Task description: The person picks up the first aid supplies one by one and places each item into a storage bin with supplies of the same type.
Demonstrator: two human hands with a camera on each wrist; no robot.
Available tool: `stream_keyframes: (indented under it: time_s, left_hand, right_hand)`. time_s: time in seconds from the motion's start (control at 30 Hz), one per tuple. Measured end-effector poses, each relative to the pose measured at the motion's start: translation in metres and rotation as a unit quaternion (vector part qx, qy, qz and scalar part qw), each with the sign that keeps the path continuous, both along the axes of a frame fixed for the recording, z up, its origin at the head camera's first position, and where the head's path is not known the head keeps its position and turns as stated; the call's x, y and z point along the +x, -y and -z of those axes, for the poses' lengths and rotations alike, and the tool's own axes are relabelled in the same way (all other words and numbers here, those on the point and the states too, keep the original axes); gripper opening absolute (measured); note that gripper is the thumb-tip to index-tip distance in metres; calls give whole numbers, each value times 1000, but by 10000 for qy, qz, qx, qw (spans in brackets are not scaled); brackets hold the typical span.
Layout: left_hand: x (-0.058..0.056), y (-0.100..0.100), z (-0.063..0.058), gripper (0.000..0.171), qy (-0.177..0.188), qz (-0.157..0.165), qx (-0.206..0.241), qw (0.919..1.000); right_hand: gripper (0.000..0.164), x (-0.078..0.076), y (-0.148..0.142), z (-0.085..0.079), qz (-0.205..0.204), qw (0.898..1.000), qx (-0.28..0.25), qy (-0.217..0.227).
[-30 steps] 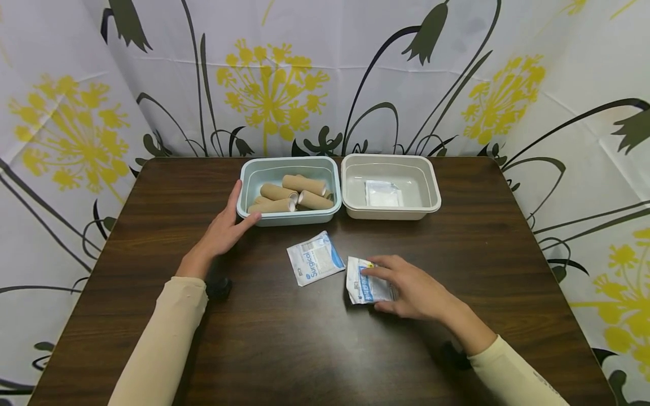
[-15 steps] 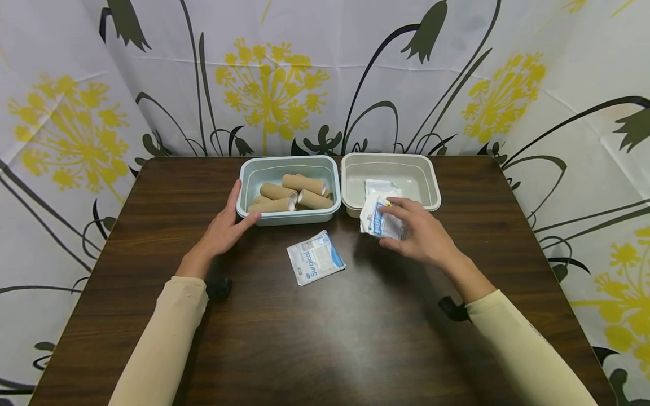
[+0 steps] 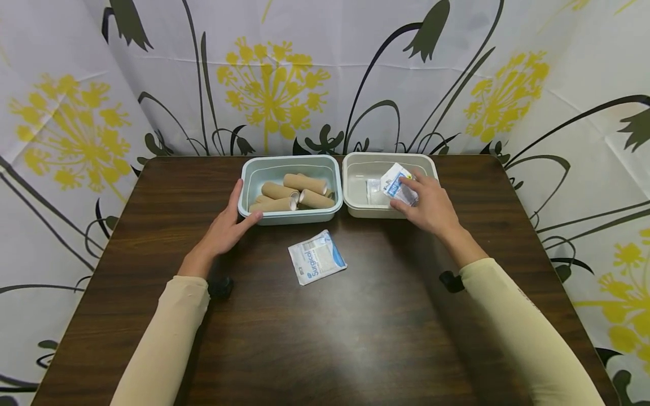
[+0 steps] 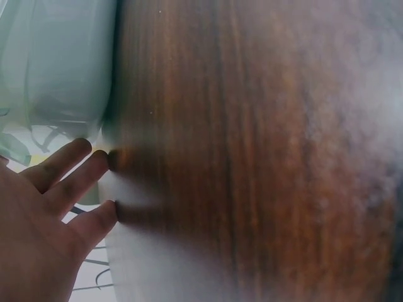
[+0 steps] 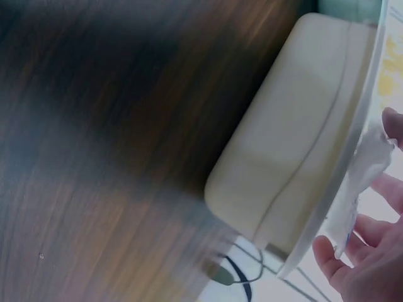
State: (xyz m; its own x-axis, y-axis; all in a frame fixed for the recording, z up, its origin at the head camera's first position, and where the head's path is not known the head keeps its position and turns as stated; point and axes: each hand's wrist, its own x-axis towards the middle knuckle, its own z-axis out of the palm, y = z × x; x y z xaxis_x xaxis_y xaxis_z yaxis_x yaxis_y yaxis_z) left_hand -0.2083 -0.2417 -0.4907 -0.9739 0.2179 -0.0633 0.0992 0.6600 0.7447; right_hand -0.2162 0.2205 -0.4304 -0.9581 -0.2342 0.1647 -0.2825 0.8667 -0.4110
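Observation:
My right hand (image 3: 429,204) pinches a white and blue packet (image 3: 398,183) over the beige plastic bin (image 3: 373,213); in the right wrist view the packet (image 5: 368,163) shows above the bin's rim between thumb and fingers. Beneath it, inside the bin, another white packet (image 3: 374,194) is partly covered. With fingers spread and fairly straight, my left hand (image 3: 222,230) rests against the left end of the light blue bin (image 3: 289,219). Several cardboard tubes (image 3: 276,192) lie in that blue bin. A flat packet marked "Surgical" (image 3: 317,258) lies on the table in front of the bins.
Both bins stand side by side, close together, near the back edge of the dark wooden table (image 3: 325,338). A flower-patterned curtain (image 3: 325,79) hangs behind and around the table.
My right hand has lifted the packet from the table and carried it away from me, over the beige bin. The left hand has stayed at the blue bin.

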Motion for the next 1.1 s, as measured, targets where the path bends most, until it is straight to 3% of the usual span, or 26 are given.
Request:
stream_keyframes:
  time_s: [0.13,0.33,0.5,1.1]
  left_hand:
    - [1,0,0,89,29,18,33,10000]
    - [1,1,0,88,24,-23,64,10000]
    - [0,2,1,88,40,-18,45,10000]
    - [-2,0,2,88,5,-21,19,10000]
  right_hand:
    - [59,-7,-3,2,75,9999,64,117]
    - [52,-15,3,5,29,9999,38,-146]
    - [48,-21,10,10,247,9996,33,-152]
    - [42,-33,22,21,818,9959,-249,309]
